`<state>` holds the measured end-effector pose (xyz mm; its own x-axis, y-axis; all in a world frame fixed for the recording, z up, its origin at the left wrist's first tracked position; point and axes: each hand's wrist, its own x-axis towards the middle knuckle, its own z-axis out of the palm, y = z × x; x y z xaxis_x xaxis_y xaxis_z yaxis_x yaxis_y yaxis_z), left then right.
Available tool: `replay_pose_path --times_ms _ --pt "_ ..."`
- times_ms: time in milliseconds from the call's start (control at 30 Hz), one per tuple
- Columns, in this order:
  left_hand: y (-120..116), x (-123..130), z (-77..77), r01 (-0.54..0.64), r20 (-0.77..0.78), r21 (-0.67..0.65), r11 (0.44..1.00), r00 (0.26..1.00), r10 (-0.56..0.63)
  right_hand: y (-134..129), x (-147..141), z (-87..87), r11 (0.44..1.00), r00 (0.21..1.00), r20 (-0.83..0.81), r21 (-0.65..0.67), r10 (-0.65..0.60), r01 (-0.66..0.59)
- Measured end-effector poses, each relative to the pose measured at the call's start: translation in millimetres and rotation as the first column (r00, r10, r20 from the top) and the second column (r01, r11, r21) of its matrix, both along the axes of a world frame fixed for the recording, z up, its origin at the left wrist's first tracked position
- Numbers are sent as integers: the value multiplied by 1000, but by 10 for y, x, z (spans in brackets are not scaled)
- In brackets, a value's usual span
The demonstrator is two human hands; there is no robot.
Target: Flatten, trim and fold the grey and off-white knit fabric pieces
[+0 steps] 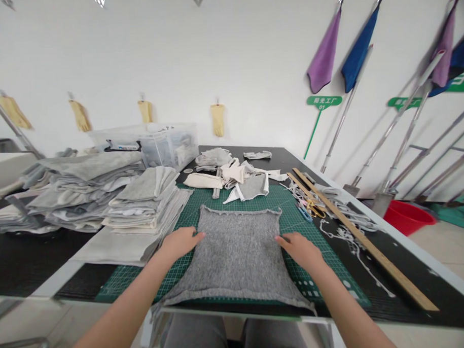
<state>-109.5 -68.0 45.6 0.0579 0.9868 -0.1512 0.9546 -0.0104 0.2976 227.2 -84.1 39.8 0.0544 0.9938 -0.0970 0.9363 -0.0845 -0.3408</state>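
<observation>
Head view: gray cloth [240, 252] is touched by left hand [179, 243] and right hand [302, 249]; whether fingers grip cannot be told; green sign [324, 100], upper right, is lettered "阳光工厂 01".

The single camera looks from the person's head, over the near edge of the black worktop [282, 157], facing forward and down. Closest, at the bottom, are the grey-trousered legs [195, 335]; the grey knitted cloth panel [240, 250] lies near, low and central. The wide view reaches the plain white wall [250, 56] beyond and, rightward, the pale tiled floor [453, 250].
</observation>
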Motion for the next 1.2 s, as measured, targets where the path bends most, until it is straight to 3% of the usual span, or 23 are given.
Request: replay_pose_path --times_ms 67,133,200,267,333,400,500,567,667,800,900,967,1000,1067,1133,1200 --pt "266 157 -78 -107 -81 23 994 991 109 249 -125 -19 999 999 22 17 -46 46" --pt "434 248 -185 -149 -63 74 986 986 154 402 -212 -81 995 996 4 52 -84 83" --pt "517 283 -296 -181 53 127 975 983 175 476 -257 -170 989 992 -55 95 -111 116" --pt "541 280 -390 -268 323 114 957 921 220 514 -260 -269 981 979 -164 129 -120 142" --pt "533 255 -453 -333 590 16 943 765 260 549 -235 -363 979 939 -325 131 -109 159" --pt "515 224 -474 -295 770 -132 946 571 285 590 -202 -440 977 855 -507 102 -110 186" --pt "492 179 -443 -165 921 -297 941 211 328 641 -170 -501 970 676 -723 37 -141 241" --pt "485 151 -408 -121 929 -367 922 -6 369 647 -163 -503 964 570 -805 -5 -162 267" --pt "478 106 -379 -171 900 -437 883 -94 427 623 -151 -475 956 470 -864 -44 -183 291" --pt "481 40 -403 -165 851 -517 840 -206 484 593 -105 -447 931 454 -867 -32 -207 362" --pt "507 -10 -453 -98 872 -481 871 -159 463 593 -65 -451 925 467 -858 -23 -213 380" --pt "534 -52 -492 -217 908 -413 884 -31 417 598 -38 -466 925 488 -846 -15 -214 380" --pt "546 -77 -509 -339 916 -345 875 79 392 601 -23 -475 922 509 -834 -1 -214 386" --pt "557 -134 -530 -551 832 -113 827 403 382 604 8 -491 912 577 -787 46 -218 407" --pt "549 -184 -528 -560 581 88 824 700 414 604 35 -495 901 660 -717 106 -225 422" --pt "530 -212 -507 -493 344 142 858 837 425 601 53 -485 898 727 -648 150 -227 413"
